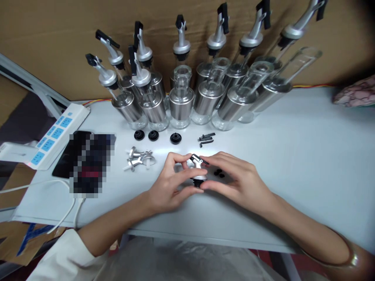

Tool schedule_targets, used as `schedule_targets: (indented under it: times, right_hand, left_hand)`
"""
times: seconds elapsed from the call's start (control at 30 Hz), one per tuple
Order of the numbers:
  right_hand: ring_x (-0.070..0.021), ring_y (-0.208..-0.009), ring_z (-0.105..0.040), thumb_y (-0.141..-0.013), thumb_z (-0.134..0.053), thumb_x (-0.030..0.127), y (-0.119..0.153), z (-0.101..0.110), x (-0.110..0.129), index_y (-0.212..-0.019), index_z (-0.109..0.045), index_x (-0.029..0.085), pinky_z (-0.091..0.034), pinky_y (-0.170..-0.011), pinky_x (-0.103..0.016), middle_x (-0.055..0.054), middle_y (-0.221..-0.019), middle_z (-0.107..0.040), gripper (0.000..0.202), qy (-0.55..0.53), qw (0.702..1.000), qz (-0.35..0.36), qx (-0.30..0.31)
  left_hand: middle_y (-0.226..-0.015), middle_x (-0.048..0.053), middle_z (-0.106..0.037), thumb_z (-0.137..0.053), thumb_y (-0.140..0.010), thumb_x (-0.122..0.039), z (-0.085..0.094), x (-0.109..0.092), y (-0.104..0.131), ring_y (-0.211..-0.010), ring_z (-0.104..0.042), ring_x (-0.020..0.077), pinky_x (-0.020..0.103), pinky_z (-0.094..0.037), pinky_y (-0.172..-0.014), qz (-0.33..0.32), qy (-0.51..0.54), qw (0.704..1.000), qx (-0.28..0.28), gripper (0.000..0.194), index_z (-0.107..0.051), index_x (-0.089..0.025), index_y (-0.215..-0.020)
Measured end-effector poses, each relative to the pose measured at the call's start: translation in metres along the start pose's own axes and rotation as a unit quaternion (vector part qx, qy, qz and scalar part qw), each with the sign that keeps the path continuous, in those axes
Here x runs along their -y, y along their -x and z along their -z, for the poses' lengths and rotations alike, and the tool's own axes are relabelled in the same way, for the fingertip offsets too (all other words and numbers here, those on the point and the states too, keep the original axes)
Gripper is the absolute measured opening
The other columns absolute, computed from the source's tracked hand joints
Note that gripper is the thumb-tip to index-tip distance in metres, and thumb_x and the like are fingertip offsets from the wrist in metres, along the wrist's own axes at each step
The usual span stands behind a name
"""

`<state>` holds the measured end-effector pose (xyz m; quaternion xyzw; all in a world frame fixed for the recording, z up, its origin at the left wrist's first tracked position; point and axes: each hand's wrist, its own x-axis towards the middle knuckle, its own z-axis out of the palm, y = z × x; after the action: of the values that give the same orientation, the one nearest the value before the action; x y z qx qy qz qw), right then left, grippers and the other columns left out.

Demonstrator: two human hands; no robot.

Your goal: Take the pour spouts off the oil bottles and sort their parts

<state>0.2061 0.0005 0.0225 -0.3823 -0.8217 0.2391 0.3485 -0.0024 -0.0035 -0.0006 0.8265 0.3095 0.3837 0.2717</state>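
Note:
Between my two hands is a silver pourer spout point(199, 170) with a black lever on top and a black ribbed stopper below. My left hand point(172, 181) is closed on its left side, fingertips at the collar and near the lever. From the right, my right hand point(240, 181) pinches it, thumb by the stopper and fingers at the lever. Loose silver spouts point(140, 159) lie to the left. Beyond my hands are black stoppers point(175, 138) and black levers point(206, 139). Small black caps point(219, 173) sit partly behind my right hand.
Several glass bottles with steel sleeves point(181, 107) line the back, some topped with pourers point(182, 47), others open-necked. A white power strip point(55, 134), dark phones point(90, 164) and a white cable point(76, 212) occupy the left. A patterned cloth item point(356, 92) lies at the right back.

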Motion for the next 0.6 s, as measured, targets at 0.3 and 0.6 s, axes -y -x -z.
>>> schedule_targets:
  times: [0.3, 0.6]
  right_hand:
    - [-0.0163, -0.067, -0.066, -0.090, -0.062, 0.037, -0.0008, 0.0019, 0.0024, -0.094, -0.066, 0.018, -0.053, -0.060, -0.027, -0.004, -0.076, -0.071, 0.020, -0.024, 0.999, -0.036, 0.013]
    - [-0.0162, -0.067, -0.066, -0.092, -0.060, 0.035, 0.0008, 0.0007, 0.0037, -0.091, -0.064, 0.018, -0.051, -0.059, -0.027, -0.005, -0.077, -0.072, 0.018, 0.014, 1.000, -0.020, -0.004]
  left_hand:
    - [-0.107, 0.006, -0.040, -0.058, -0.091, -0.034, -0.0024, 0.0013, 0.0018, -0.086, -0.048, 0.0149, 0.037, -0.054, -0.086, 0.002, -0.004, 1.000, 0.004, 0.029, -0.061, -0.024, -0.118]
    - [-0.120, 0.008, -0.040, -0.059, -0.091, -0.028, -0.0047, 0.0037, 0.0020, -0.084, -0.056, 0.0127, 0.036, -0.056, -0.082, -0.004, 0.017, 1.000, -0.004, 0.034, -0.057, -0.026, -0.125]
